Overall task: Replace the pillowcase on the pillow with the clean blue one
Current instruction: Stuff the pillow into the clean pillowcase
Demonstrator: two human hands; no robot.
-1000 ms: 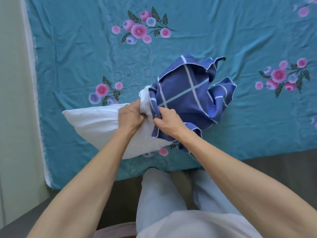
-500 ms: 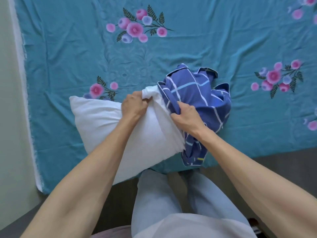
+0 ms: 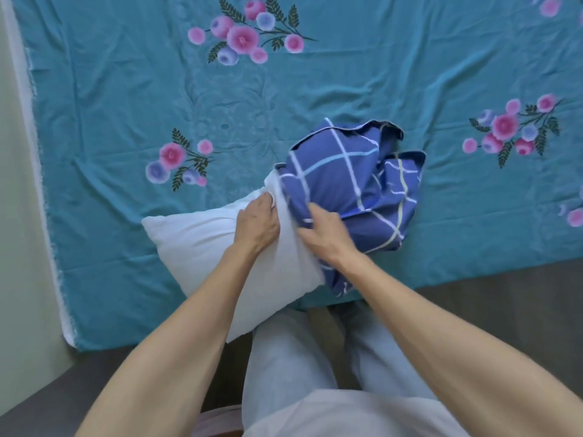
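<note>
A bare white pillow [image 3: 202,244] lies across the near edge of the bed, its right end pushed into a bunched blue checked pillowcase [image 3: 350,178]. My left hand [image 3: 257,223] grips the pillow's top right part, just beside the case's opening. My right hand [image 3: 325,231] pinches the edge of the blue pillowcase where it meets the pillow. Most of the case is crumpled in a heap to the right of the hands, and its far end is hidden in folds.
A teal bed sheet [image 3: 126,99] with pink and blue flower prints covers the bed. A pale wall [image 3: 15,216] runs along the left. The dark bed edge [image 3: 504,294] and my legs in light jeans [image 3: 290,357] are below.
The pillowcase has been drawn further over the pillow's right end and now lies more spread to the right. Both hands shifted slightly down and right on the pillow.
</note>
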